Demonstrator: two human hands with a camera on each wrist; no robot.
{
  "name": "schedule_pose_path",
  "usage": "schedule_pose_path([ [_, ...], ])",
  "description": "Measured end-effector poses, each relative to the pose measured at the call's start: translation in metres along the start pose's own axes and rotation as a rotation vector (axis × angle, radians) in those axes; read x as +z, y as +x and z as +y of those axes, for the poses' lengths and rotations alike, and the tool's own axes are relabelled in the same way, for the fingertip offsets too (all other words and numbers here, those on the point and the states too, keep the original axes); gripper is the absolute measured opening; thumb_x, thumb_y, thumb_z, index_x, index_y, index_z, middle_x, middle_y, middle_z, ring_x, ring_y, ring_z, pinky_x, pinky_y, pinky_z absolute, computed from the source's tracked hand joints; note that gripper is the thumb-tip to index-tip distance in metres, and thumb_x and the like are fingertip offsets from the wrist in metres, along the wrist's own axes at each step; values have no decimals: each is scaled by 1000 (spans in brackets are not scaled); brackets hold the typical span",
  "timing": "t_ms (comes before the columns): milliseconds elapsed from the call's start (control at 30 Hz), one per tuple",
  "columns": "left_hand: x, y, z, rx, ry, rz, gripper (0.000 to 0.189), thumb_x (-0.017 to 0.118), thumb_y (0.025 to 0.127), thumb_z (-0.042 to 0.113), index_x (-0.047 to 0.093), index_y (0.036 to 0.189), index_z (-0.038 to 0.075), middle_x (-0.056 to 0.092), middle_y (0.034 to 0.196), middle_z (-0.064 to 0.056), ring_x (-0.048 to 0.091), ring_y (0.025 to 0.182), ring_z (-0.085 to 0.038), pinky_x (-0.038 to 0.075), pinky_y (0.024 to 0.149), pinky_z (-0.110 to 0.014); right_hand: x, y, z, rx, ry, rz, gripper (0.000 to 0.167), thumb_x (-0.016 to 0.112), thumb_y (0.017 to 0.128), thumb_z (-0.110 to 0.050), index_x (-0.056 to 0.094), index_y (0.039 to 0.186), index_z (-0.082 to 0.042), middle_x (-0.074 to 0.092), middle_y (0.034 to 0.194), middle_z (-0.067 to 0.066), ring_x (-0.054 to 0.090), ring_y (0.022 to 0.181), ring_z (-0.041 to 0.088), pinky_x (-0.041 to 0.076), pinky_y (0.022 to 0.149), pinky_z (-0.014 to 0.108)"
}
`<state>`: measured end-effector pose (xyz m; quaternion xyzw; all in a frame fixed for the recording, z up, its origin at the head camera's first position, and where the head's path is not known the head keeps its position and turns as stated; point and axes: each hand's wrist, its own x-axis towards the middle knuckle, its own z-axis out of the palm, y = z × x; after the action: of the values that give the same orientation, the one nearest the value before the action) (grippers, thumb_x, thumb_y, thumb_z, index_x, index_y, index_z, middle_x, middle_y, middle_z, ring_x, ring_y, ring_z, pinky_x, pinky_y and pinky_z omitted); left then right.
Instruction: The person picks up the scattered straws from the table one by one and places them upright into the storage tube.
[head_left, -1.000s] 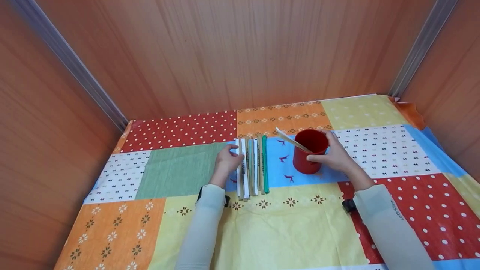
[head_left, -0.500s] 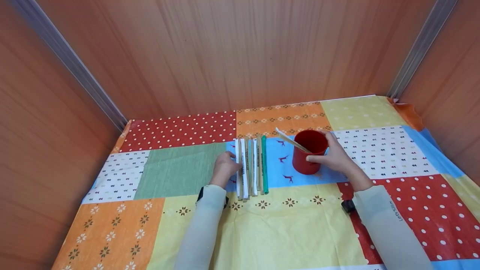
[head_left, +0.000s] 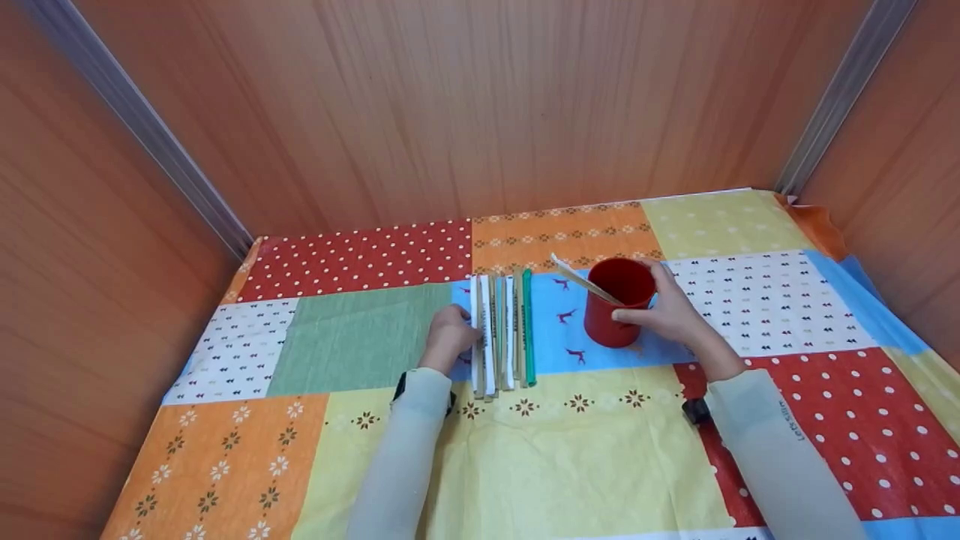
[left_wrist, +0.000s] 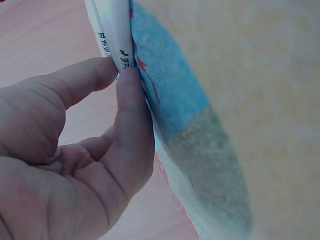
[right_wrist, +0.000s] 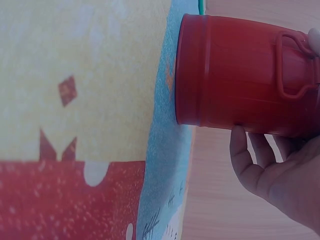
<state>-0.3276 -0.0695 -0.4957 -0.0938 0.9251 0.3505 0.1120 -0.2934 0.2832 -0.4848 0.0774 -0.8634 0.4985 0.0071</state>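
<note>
My left hand [head_left: 450, 335] is at the left end of a row of slim paper-wrapped sticks lying side by side. Its thumb and forefinger pinch the leftmost wrapped stick [left_wrist: 120, 25], white with small printed characters. A green stick [head_left: 529, 330] closes the row on the right; tan and white ones [head_left: 510, 337] lie between. My right hand [head_left: 667, 309] grips a red mug [head_left: 609, 330] near its rim, thumb in front and fingers round the far side. The mug stands upright, its handle showing in the right wrist view. One wrapped stick [head_left: 576, 277] leans out of it leftward.
A patchwork-print cloth [head_left: 585, 465] covers the table. Wood-grain panels [head_left: 487, 112] rise behind it and at both sides, with metal strips [head_left: 135, 120] at the corners. The cloth bunches up at the far right corner [head_left: 817, 225].
My left hand has come slightly nearer along the leftmost stick, its raised finger now lowered and curled in. The right hand and the mug stay where they were.
</note>
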Motion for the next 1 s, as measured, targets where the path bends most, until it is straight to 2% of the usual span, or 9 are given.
schedule_pose_path([
  [133,-1,1,-1,10,12,1,35,69,86,18,60,117,5,62,111,-12,60,97,-25,52,83,-41,0,0,0,-11,7,3,103,83,71,-42,21,149,-15,33,148,10,32,136,29,46,99,53],
  [300,-2,1,-1,19,4,-7,37,69,85,18,59,118,4,62,110,-13,61,93,-25,54,78,-39,1,1,-1,-5,11,8,101,83,73,-36,21,149,-13,32,148,12,33,135,30,47,98,53],
  [467,-3,0,0,0,-10,-11,35,70,84,15,60,115,4,62,107,-12,62,90,-24,55,74,-37,1,1,-1,3,8,11,99,82,74,-34,21,149,-13,32,148,12,32,136,31,46,98,53],
  [667,-2,0,0,-30,-27,10,25,70,83,13,62,105,7,62,101,-10,61,88,-24,53,69,-35,1,0,0,6,2,23,100,83,73,-39,22,148,-14,33,147,11,33,135,30,45,99,53],
  [833,-1,1,-1,-37,-48,16,21,67,84,12,63,104,8,62,101,-9,60,90,-24,53,72,-35,2,-1,1,8,0,25,102,83,71,-41,22,148,-14,33,148,11,33,135,30,46,98,54],
  [1000,-4,2,-1,-33,-86,40,25,66,85,14,64,109,8,64,106,-10,62,93,-25,54,76,-38,2,0,1,-2,-1,21,102,83,71,-41,22,148,-14,33,148,11,33,135,30,46,98,54],
])
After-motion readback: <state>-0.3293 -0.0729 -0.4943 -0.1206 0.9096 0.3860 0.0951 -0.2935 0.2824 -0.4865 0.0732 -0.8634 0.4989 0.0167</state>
